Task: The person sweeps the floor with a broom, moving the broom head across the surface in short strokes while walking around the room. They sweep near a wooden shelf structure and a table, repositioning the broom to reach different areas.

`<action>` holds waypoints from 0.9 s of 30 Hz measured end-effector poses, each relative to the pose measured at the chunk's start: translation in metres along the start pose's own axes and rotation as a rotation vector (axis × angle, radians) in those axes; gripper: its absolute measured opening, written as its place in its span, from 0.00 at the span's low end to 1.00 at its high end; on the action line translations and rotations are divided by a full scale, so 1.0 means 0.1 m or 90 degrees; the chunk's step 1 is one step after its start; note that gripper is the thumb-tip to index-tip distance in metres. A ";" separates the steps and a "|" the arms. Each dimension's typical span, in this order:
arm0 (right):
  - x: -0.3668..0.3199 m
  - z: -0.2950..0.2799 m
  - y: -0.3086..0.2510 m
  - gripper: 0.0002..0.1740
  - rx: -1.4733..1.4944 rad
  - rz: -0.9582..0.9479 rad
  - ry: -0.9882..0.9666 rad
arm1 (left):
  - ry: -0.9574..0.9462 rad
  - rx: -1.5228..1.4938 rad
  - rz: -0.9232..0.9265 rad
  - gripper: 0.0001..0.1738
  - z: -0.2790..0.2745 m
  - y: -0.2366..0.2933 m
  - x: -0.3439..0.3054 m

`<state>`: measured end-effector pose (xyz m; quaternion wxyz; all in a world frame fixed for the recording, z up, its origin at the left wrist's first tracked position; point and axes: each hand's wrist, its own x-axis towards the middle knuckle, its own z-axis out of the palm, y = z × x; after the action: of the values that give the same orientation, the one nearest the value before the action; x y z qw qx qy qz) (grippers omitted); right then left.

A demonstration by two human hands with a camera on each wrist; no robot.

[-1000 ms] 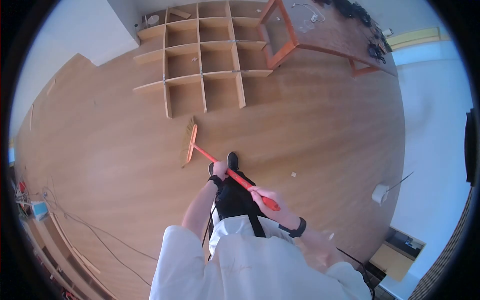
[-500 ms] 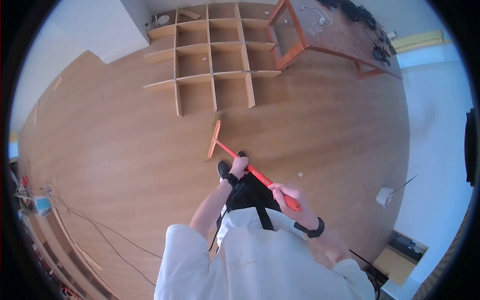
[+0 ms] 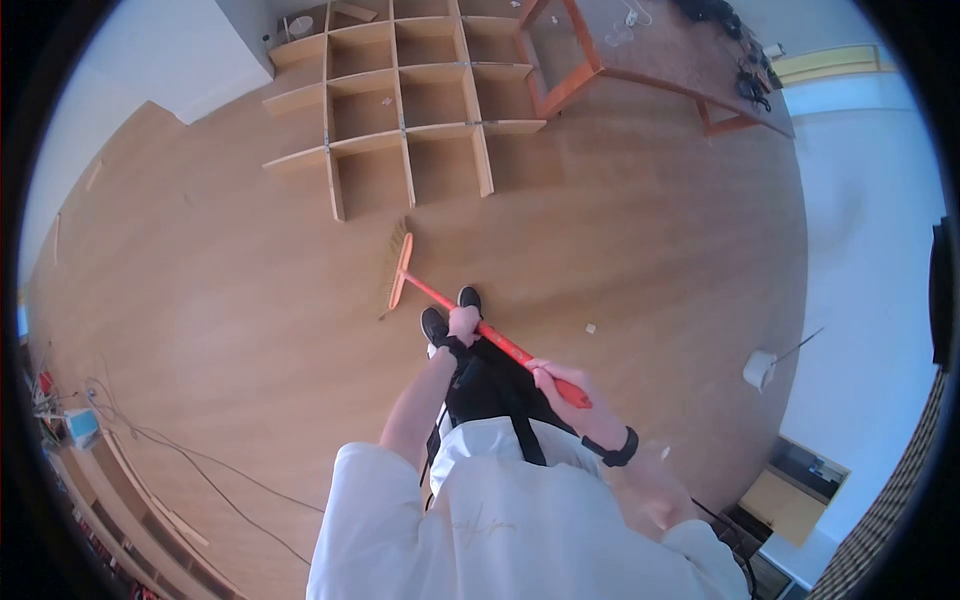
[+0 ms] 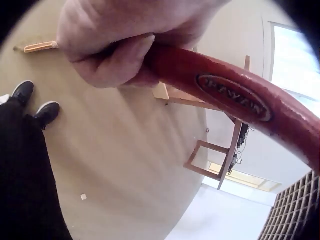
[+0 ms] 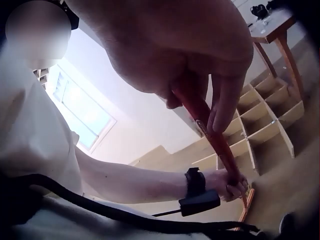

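Sloping from the person's right side toward the floor ahead and to the left: one broom, in front of a standing person. Long axis of the handle: oblique, its butt end near the person's right hip, its lower end ahead and leftward. Head set across the handle, its own length running nearly fore and aft; bristles facing away from the handle, to the left. Whether they touch the floor, I cannot tell.

Materials: handle smooth, red, round in section, glossy, with an oval raised emblem whose lettering I cannot read surely; head a narrow orange bar; bristles straw-coloured, fine and spread.

Hands, two, both gripping the handle: left hand curled round it lower down, right hand curled round it near the butt end. Black band on each wrist.

Near the broom: a pair of dark shoes with pale soles, just beside the handle's line; one small whitish flat piece on the brown floor, to the right.

Beyond the broom head: a grid of pale wooden boards, square-celled, open. Beside it, a reddish-brown table, timber-framed, dark cables upon it.
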<state>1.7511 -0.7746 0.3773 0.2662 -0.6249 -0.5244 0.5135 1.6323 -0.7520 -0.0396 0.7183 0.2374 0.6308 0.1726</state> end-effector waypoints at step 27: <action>0.28 -1.30 0.97 0.09 -0.015 -0.174 -0.134 | 0.138 -0.159 -0.143 0.06 0.66 0.22 0.01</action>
<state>1.9062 -0.7517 0.3255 0.2698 -0.4935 -0.6353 0.5292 1.6992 -0.7414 -0.0218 0.6848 0.0549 0.7006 0.1927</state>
